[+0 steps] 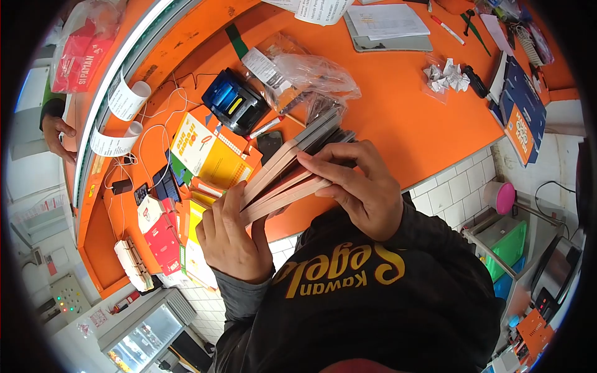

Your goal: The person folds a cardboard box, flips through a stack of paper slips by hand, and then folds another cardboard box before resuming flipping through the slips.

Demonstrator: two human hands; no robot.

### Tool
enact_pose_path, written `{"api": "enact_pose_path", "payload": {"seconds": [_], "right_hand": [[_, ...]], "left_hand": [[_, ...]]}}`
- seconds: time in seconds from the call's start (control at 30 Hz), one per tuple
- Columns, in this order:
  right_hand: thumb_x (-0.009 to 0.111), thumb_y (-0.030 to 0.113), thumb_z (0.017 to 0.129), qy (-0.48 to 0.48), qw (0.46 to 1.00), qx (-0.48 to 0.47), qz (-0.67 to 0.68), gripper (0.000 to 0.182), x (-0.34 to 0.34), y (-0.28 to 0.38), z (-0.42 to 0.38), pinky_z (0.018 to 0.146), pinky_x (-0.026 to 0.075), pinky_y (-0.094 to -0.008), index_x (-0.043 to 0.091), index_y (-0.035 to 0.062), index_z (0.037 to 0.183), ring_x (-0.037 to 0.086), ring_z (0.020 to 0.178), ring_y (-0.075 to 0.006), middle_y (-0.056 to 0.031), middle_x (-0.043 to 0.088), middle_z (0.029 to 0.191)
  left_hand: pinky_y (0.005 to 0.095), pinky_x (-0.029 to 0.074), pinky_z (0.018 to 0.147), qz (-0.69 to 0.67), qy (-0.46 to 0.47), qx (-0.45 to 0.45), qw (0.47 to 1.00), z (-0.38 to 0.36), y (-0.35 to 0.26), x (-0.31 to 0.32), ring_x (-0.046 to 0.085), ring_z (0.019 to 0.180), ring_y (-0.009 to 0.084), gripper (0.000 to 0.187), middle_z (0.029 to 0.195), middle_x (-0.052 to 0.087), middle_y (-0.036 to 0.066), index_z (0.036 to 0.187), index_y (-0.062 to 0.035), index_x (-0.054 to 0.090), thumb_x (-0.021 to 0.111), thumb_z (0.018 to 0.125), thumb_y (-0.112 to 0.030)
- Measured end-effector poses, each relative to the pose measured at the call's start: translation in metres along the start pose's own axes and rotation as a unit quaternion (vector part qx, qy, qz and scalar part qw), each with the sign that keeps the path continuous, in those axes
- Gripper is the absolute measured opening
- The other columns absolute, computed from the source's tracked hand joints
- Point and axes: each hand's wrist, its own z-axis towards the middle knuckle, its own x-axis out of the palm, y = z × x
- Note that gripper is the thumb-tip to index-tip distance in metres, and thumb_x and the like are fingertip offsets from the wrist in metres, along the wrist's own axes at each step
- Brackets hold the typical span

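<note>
A thick stack of banknotes [281,198], seen mostly edge-on with pinkish and grey edges, is held above the counter's front edge. It is spread into sections, with gaps opening toward the upper right. My left hand [236,239] is closed around its lower left end, the fingers partly behind the stack. At the other end, my right hand [364,186] pinches some of the notes between thumb and forefinger. The faces of the notes are mostly hidden, so I cannot make out their values.
On the orange counter [398,124] are a blue-black label printer [235,102], clear plastic wrap [317,74], yellow cartons [214,149] and crumpled paper [446,78]. A laptop [388,40] lies under papers at the back. Another person's hand [59,133] rests beyond the glass at left.
</note>
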Motion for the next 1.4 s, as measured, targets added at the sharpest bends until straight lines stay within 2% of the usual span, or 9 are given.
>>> {"api": "enact_pose_path", "payload": {"seconds": [0.2, 0.33, 0.5, 0.6, 0.93, 1.1, 1.33, 1.4], "right_hand": [[0.07, 0.012, 0.088, -0.025, 0.997, 0.032, 0.07, 0.034, 0.0036, 0.0003, -0.0037, 0.083, 0.051, -0.0322, 0.067, 0.0025, 0.12, 0.061, 0.099, -0.0238, -0.0106, 0.062, 0.109], [0.069, 0.014, 0.089, -0.004, 1.0, 0.002, 0.003, 0.031, -0.0011, 0.0017, 0.0017, 0.082, 0.051, -0.0321, 0.066, 0.0018, 0.117, 0.062, 0.103, -0.0242, -0.0115, 0.061, 0.111], [0.069, 0.017, 0.089, 0.007, 1.0, 0.029, -0.006, 0.04, -0.0022, 0.0059, 0.0006, 0.08, 0.05, -0.0315, 0.066, 0.0051, 0.126, 0.059, 0.096, -0.0221, -0.009, 0.06, 0.108], [0.069, 0.017, 0.088, -0.006, 1.0, 0.008, -0.001, 0.042, 0.0008, 0.0014, -0.001, 0.079, 0.05, -0.031, 0.066, 0.0069, 0.129, 0.057, 0.093, -0.0212, -0.0081, 0.06, 0.106], [0.071, 0.013, 0.086, -0.015, 1.0, 0.012, 0.018, 0.039, 0.0011, 0.0011, -0.0005, 0.078, 0.051, -0.0302, 0.068, 0.0061, 0.124, 0.059, 0.093, -0.0204, -0.0085, 0.062, 0.108], [0.07, 0.012, 0.088, -0.016, 0.999, 0.011, 0.027, 0.036, 0.0007, -0.0005, -0.001, 0.08, 0.052, -0.0318, 0.066, 0.0039, 0.122, 0.061, 0.098, -0.0221, -0.0104, 0.063, 0.111], [0.069, 0.013, 0.088, -0.004, 1.0, -0.008, 0.011, 0.038, -0.0006, -0.0015, -0.0002, 0.085, 0.051, -0.0344, 0.063, 0.0028, 0.125, 0.062, 0.101, -0.0251, -0.0117, 0.063, 0.114], [0.069, 0.014, 0.088, -0.011, 0.999, 0.024, 0.023, 0.041, -0.0004, 0.003, 0.0024, 0.085, 0.05, -0.0336, 0.064, 0.0049, 0.127, 0.06, 0.099, -0.0247, -0.0103, 0.061, 0.113]], "left_hand": [[0.0407, 0.041, 0.079, -0.004, -0.002, 0.0, 1.0, -0.0003, 0.0001, 0.0005, 0.059, 0.09, 0.0293, 0.062, 0.111, 0.063, 0.009, 0.13, -0.0038, 0.053, 0.075, 0.073, -0.012], [0.0409, 0.041, 0.079, -0.004, -0.002, 0.0, 1.0, -0.0002, -0.0004, 0.0005, 0.059, 0.09, 0.0294, 0.063, 0.112, 0.063, 0.009, 0.13, -0.0039, 0.054, 0.075, 0.072, -0.011], [0.0404, 0.041, 0.079, -0.001, 0.001, -0.001, 1.0, -0.0004, -0.0006, -0.0001, 0.059, 0.09, 0.0289, 0.062, 0.11, 0.063, 0.009, 0.13, -0.0041, 0.054, 0.074, 0.072, -0.011], [0.0399, 0.041, 0.079, -0.001, -0.004, 0.003, 1.0, -0.0003, 0.0, 0.001, 0.059, 0.09, 0.0286, 0.062, 0.11, 0.063, 0.009, 0.13, -0.0043, 0.054, 0.074, 0.072, -0.011], [0.04, 0.041, 0.08, -0.006, -0.002, -0.004, 1.0, -0.001, 0.0001, 0.0012, 0.06, 0.09, 0.0286, 0.061, 0.109, 0.064, 0.009, 0.13, -0.0054, 0.054, 0.074, 0.073, -0.012], [0.0404, 0.041, 0.079, 0.0, -0.003, -0.002, 1.0, -0.0004, -0.0004, 0.001, 0.06, 0.091, 0.0288, 0.061, 0.109, 0.064, 0.009, 0.13, -0.0055, 0.054, 0.075, 0.073, -0.013], [0.0402, 0.041, 0.079, 0.001, -0.004, 0.001, 1.0, -0.0006, -0.0002, 0.0013, 0.06, 0.09, 0.029, 0.062, 0.11, 0.064, 0.009, 0.13, -0.0045, 0.054, 0.075, 0.073, -0.012], [0.0402, 0.041, 0.078, -0.001, -0.004, 0.003, 1.0, -0.0002, 0.0, 0.0011, 0.06, 0.09, 0.0289, 0.061, 0.111, 0.064, 0.009, 0.13, -0.0043, 0.054, 0.075, 0.073, -0.012]]}}
